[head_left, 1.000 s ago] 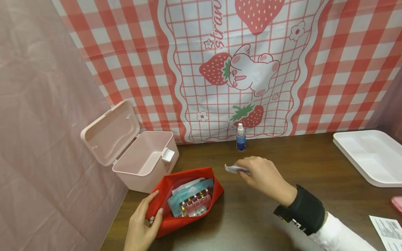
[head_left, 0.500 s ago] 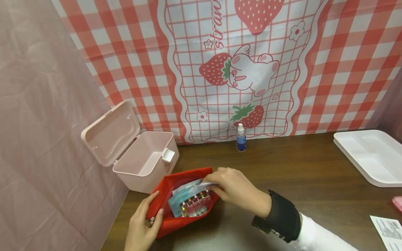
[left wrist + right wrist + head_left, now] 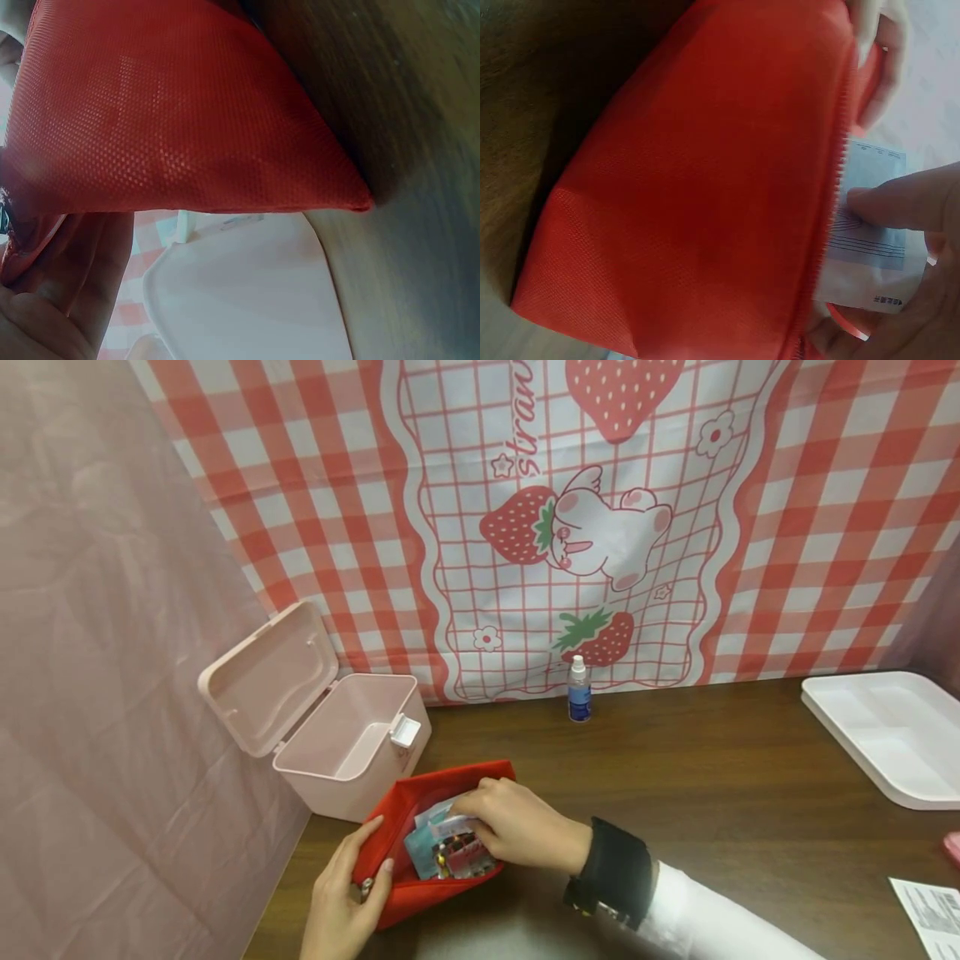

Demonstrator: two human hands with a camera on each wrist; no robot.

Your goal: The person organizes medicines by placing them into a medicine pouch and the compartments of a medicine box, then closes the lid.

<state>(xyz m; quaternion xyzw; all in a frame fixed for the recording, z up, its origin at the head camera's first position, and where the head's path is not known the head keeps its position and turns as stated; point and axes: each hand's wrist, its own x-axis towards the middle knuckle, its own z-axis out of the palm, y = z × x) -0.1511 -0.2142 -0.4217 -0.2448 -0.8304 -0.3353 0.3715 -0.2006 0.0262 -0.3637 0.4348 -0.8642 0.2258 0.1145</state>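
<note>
Red zippered pouch (image 3: 187, 112) of coarse-woven cloth; pink lidded box (image 3: 337, 794) of smooth plastic; brown desk (image 3: 690, 760) of satiny wood.

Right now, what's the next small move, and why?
Probably lower and release the white packet into the red pouch: the pouch is open, the left hand grips it, and the right hand pinches the packet at the opening.

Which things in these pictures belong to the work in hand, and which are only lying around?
In the work:
red pouch, held by the left hand
printed packet, pinched by the right hand
teal packet and shiny item inside

Seemingly just lying around:
open pink box
spray bottle
white tray
printed sheet
pink item, partly visible
</note>
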